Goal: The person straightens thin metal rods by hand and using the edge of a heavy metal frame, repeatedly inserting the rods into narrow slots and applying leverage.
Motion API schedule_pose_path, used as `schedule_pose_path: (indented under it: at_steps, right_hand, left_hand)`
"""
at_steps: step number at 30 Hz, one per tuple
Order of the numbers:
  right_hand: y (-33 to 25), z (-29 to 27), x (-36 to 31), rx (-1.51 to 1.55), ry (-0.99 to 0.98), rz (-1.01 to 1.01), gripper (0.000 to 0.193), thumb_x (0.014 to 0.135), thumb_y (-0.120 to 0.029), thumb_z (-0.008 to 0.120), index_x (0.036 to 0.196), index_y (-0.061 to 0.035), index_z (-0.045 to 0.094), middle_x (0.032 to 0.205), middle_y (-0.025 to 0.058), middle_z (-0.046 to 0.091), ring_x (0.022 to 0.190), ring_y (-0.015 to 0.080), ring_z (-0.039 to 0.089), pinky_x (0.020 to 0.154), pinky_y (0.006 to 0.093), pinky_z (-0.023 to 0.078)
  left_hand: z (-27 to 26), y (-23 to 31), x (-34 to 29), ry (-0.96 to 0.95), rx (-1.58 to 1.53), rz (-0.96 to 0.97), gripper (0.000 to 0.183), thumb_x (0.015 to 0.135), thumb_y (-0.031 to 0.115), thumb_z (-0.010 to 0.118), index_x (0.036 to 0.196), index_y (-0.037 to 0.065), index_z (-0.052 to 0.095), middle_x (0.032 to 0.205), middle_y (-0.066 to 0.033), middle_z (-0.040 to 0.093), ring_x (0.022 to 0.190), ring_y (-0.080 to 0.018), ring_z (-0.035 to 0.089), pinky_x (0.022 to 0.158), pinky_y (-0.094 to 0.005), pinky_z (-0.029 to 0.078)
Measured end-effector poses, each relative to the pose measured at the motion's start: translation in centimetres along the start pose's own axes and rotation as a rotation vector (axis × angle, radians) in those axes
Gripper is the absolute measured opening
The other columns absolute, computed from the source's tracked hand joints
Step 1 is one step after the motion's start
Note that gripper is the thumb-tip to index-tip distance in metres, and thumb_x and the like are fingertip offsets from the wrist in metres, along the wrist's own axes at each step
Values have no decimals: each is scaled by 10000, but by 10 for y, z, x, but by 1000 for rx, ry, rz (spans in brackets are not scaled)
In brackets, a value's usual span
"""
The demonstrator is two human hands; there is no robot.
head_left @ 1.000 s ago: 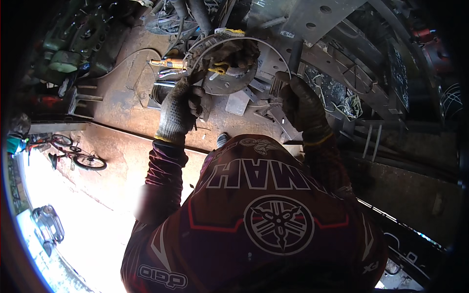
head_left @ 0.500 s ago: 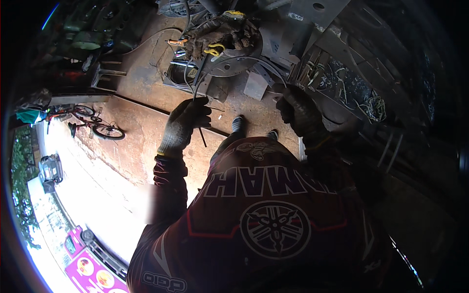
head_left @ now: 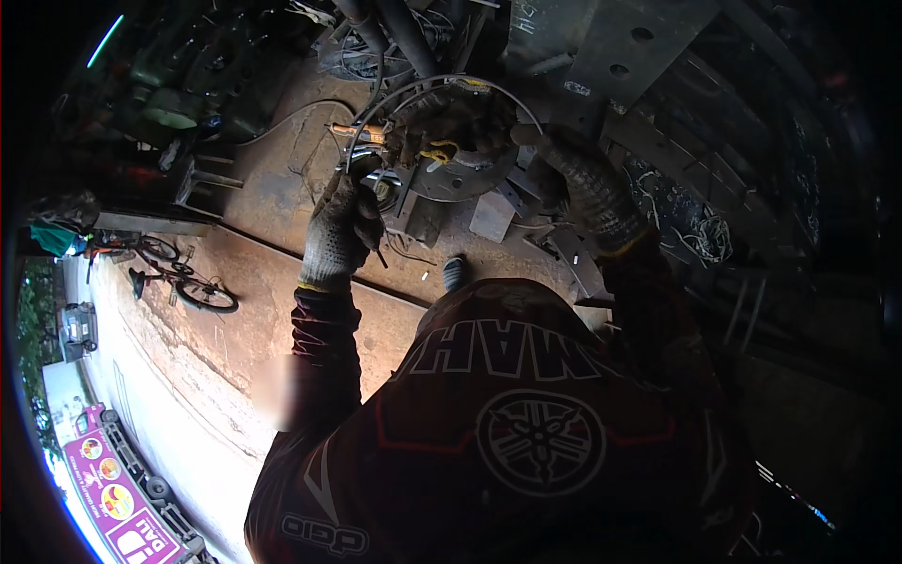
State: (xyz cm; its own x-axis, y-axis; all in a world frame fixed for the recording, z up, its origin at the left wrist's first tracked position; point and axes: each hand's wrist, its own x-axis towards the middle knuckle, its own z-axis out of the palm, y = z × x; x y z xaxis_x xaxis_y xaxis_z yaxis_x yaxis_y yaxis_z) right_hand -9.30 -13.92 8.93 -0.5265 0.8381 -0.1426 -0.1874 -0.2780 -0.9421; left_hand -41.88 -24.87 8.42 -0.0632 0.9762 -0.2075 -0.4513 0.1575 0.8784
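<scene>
Both my hands wear dark-grained work gloves and grip a thin grey cable point(head_left: 448, 77) that arches up between them. My left hand point(head_left: 340, 230) is closed around one part of it, and a short dark end sticks out below the fingers. My right hand point(head_left: 584, 183) pinches the other side of the arc between thumb and fingers. Behind the arc, a heap of dirty work gloves point(head_left: 470, 120) with yellow cuffs lies on a round metal plate point(head_left: 458, 190). An orange-labelled tube point(head_left: 362, 133) lies beside the heap, near my left hand.
A flat metal panel with holes point(head_left: 639, 70) stands at the far right. A tangle of pale cord point(head_left: 709, 237) lies right of my right hand. At the left are a bicycle point(head_left: 193, 282) and, outside, a purple truck point(head_left: 117, 493). A foot point(head_left: 456, 274) shows below the plate.
Both hands have moved farther out from my body with the cable, whose arc now stands in front of the glove heap. The purple truck shows more fully at the lower left.
</scene>
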Motion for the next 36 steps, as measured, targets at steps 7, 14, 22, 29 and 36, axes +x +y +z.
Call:
schedule_pose_path:
  at_steps: [7, 14, 22, 29, 36]
  right_hand:
    - [-17, 23, 70, -663, 259, -398, 296, 991, -218, 628, 1224, -36, 644, 1055, 68, 683, 958, 132, 644, 815, 272, 532]
    - [-21, 12, 168, -1286, 301, -583, 280, 983, -231, 624, 1254, -165, 650, 1094, 45, 713, 931, 181, 681, 826, 301, 549]
    - [25, -35, 232, -1327, 282, -149, 296, 950, -287, 648, 1219, -164, 661, 1133, 75, 690, 1051, 255, 661, 932, 359, 514]
    - [44, -51, 246, -1480, 176, -239, 250, 940, -287, 655, 1160, -169, 675, 1136, 79, 684, 1062, 259, 653, 943, 362, 509]
    - [-1, -1, 184, -870, 403, -233, 246, 959, -237, 661, 1148, -80, 679, 1075, 37, 701, 966, 174, 653, 876, 316, 516]
  left_hand:
    - [-51, 39, 66, -219, 432, 262, 284, 1005, 128, 568, 1243, -18, 619, 1072, -105, 694, 945, -160, 677, 846, -322, 557]
    - [-84, 51, 143, -106, 1145, 755, 219, 922, 69, 635, 1131, 34, 687, 1001, -153, 706, 927, -281, 693, 783, -361, 536]
    - [-108, 0, 197, -65, 1297, 686, 252, 921, 138, 600, 1159, 138, 682, 1065, -133, 689, 956, -356, 671, 780, -433, 548]
    - [-105, -26, 206, -132, 1417, 405, 290, 954, 181, 511, 1220, 166, 626, 1189, -124, 644, 1031, -370, 644, 835, -454, 537]
    - [-109, -32, 200, -88, 1254, 490, 599, 879, 155, 672, 1445, 171, 478, 1265, -189, 635, 1114, -389, 633, 901, -459, 531]
